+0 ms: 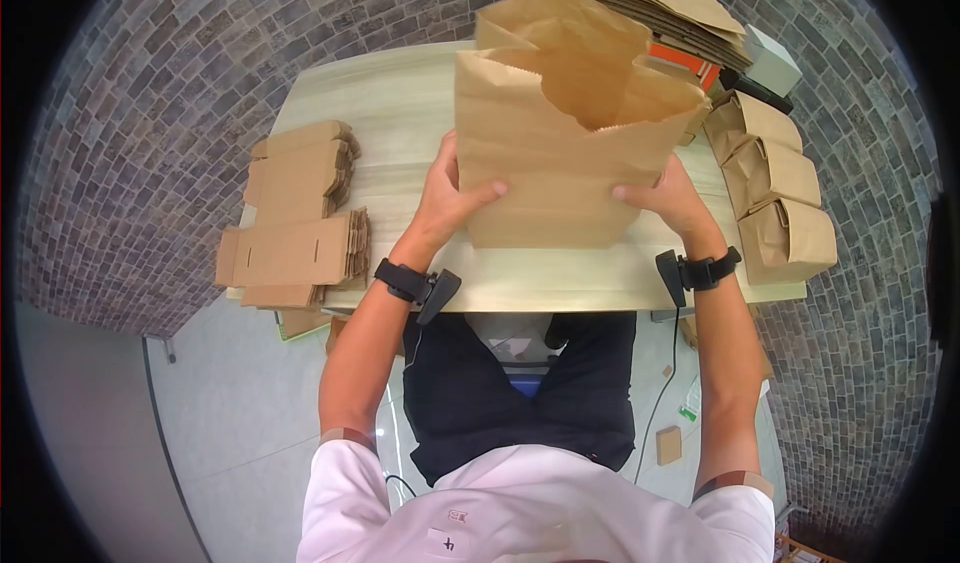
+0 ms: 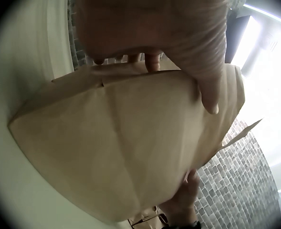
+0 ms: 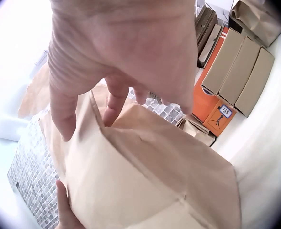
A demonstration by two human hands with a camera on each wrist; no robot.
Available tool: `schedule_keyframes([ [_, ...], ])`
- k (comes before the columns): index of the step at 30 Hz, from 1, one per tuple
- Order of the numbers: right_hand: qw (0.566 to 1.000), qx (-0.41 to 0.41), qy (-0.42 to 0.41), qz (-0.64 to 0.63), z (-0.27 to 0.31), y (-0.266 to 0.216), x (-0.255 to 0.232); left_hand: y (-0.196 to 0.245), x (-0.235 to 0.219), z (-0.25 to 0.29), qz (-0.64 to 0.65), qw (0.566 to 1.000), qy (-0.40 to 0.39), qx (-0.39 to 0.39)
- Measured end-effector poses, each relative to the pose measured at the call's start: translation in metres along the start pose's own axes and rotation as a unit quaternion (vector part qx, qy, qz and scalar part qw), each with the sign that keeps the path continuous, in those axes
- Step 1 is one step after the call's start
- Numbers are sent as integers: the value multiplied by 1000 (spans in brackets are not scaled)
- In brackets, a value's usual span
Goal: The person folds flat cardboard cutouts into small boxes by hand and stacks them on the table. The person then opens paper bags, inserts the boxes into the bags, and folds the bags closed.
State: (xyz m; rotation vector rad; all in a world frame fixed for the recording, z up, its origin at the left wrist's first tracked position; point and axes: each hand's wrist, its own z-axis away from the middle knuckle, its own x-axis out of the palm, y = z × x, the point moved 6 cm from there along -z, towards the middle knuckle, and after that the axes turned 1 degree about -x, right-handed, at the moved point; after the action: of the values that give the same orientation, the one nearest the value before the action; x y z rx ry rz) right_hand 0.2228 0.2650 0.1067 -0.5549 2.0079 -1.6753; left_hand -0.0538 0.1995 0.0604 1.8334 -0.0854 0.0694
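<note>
A large brown paper bag [image 1: 550,188] stands upright over the table, its mouth gaping at the top with a jagged cut edge. My left hand [image 1: 445,198] grips its left side, the thumb across the front face and the fingers round the side. Opposite it, my right hand [image 1: 675,201] holds the right side the same way, thumb on the front. In the left wrist view the left thumb lies along the bag's [image 2: 145,138] creased paper. The right wrist view shows right-hand fingers behind a fold of the bag [image 3: 116,181].
Flat folded cardboard boxes [image 1: 290,178] lie in stacks on the table's [image 1: 400,83] left. Three folded-over paper bags [image 1: 790,238] line the right edge. At the back right are piled brown paper bags [image 1: 670,3], an orange box [image 1: 685,61] and a white box [image 1: 772,61].
</note>
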Motion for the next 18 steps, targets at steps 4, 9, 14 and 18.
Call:
schedule_keyframes([
  [4, 1000, 4, 4, 24, -3, -4, 3, 2, -14, -13, -62, 997, 7, 53],
  [9, 1000, 19, 9, -15, 6, 12, -12, -2, -17, -7, 204, 977, 54, 16],
  [14, 973, -85, 31, -212, 1, 1, -29, 7, -31, -15, 176, 984, 21, -1],
  [18, 991, 47, -33, 119, -20, 14, -32, 4, -24, -26, 123, 985, -71, -101],
])
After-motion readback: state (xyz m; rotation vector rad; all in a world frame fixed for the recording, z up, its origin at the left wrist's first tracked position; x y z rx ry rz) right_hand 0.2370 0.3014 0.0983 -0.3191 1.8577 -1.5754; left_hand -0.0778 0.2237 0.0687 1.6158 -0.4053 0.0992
